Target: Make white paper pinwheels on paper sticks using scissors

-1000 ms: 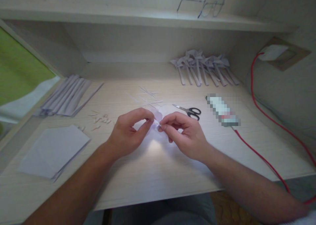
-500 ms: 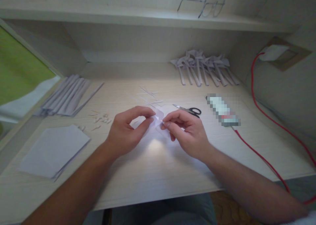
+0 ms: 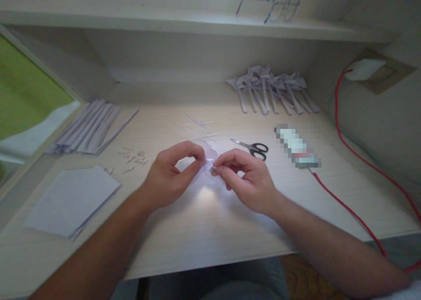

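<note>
STEP: pinching and folding a small paper piece (image 3: pixel 210 163) | HANDS: left hand (image 3: pixel 171 177) and right hand (image 3: pixel 245 177) both closed on it, fingertips nearly touching | WHERE: just above the counter (image 3: pixel 210 230), scissors (image 3: pixel 255 148) near | NEXT: probably a tight, careful crease

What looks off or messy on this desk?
Small paper offcuts lie scattered left of the left hand, and thin slivers beyond both hands. A red cable trails across the desk and over its front edge. Both hands pinch a small paper piece; right hand. Nothing looks damaged.
</note>
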`<move>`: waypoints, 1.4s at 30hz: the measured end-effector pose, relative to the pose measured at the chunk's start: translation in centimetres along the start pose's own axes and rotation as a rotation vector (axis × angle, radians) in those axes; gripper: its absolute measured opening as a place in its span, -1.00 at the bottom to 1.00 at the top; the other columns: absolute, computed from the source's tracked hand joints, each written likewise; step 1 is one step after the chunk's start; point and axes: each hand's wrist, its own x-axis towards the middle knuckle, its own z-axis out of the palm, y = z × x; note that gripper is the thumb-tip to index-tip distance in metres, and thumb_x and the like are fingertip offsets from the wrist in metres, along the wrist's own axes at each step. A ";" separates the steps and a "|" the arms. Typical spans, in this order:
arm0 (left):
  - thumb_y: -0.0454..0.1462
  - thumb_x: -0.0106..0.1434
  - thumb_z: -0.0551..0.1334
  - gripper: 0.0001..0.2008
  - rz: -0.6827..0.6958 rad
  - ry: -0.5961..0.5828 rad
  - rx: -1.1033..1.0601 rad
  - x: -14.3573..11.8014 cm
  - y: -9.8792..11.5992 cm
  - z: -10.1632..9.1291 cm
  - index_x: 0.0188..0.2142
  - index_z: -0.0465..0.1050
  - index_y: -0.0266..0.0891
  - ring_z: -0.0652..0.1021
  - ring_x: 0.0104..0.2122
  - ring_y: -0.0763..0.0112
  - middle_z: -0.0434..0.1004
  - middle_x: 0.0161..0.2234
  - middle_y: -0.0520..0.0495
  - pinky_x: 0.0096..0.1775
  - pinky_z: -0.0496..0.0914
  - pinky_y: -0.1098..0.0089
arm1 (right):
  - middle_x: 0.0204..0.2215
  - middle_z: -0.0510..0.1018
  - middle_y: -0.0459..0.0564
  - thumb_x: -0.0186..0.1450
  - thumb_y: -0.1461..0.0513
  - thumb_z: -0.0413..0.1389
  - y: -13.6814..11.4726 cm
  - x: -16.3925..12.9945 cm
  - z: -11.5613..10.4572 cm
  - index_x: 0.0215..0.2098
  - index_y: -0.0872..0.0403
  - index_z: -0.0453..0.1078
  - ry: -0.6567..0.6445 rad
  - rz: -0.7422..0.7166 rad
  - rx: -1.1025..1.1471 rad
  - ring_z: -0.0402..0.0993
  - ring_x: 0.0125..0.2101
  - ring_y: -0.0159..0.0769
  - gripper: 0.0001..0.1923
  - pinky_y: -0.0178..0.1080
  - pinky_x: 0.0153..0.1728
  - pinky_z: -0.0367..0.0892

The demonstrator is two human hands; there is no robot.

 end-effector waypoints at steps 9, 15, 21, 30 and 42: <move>-0.40 0.33 0.26 -0.87 0.015 -0.014 0.039 0.1 0.3 -0.2 -0.20 0.54 -0.14 0.58 -0.21 0.35 0.62 -0.25 -0.01 -0.10 0.45 0.31 | -0.43 0.61 -0.09 0.30 0.31 0.19 -0.2 0.0 -0.1 -0.26 0.06 0.53 0.042 -0.006 0.041 0.39 -0.54 -0.42 -0.93 -0.29 -0.52 0.30; -0.44 0.31 0.24 -0.84 0.020 -0.056 0.002 0.2 0.4 -0.5 -0.24 0.55 -0.17 0.58 -0.22 0.36 0.61 -0.28 0.00 -0.11 0.42 0.32 | -0.42 0.61 -0.08 0.31 0.28 0.19 -0.2 0.0 -0.1 -0.26 0.06 0.52 0.027 -0.024 0.033 0.40 -0.55 -0.41 -0.94 -0.29 -0.52 0.31; -0.42 0.32 0.26 -0.85 0.003 -0.083 -0.052 0.3 0.5 -0.3 -0.22 0.56 -0.16 0.59 -0.20 0.38 0.63 -0.25 0.01 -0.10 0.42 0.35 | -0.44 0.59 -0.09 0.31 0.31 0.17 -0.4 0.1 0.0 -0.28 0.09 0.53 0.000 -0.043 -0.030 0.39 -0.55 -0.43 -0.92 -0.30 -0.53 0.27; -0.42 0.31 0.30 -0.87 -0.029 -0.048 -0.105 0.0 -0.1 -0.1 -0.21 0.54 -0.16 0.56 -0.19 0.37 0.59 -0.25 0.00 -0.08 0.40 0.32 | -0.43 0.61 -0.07 0.29 0.33 0.18 -0.2 0.1 -0.1 -0.29 0.12 0.54 -0.001 -0.029 0.009 0.37 -0.56 -0.44 -0.92 -0.32 -0.55 0.24; -0.40 0.26 0.35 -0.90 -0.069 -0.066 -0.126 -0.1 -0.1 -0.3 -0.27 0.56 -0.18 0.57 -0.25 0.36 0.61 -0.30 -0.01 -0.12 0.40 0.28 | -0.44 0.60 -0.09 0.29 0.37 0.17 -0.2 0.2 0.0 -0.28 0.12 0.53 -0.006 -0.039 0.072 0.38 -0.56 -0.45 -0.90 -0.33 -0.54 0.27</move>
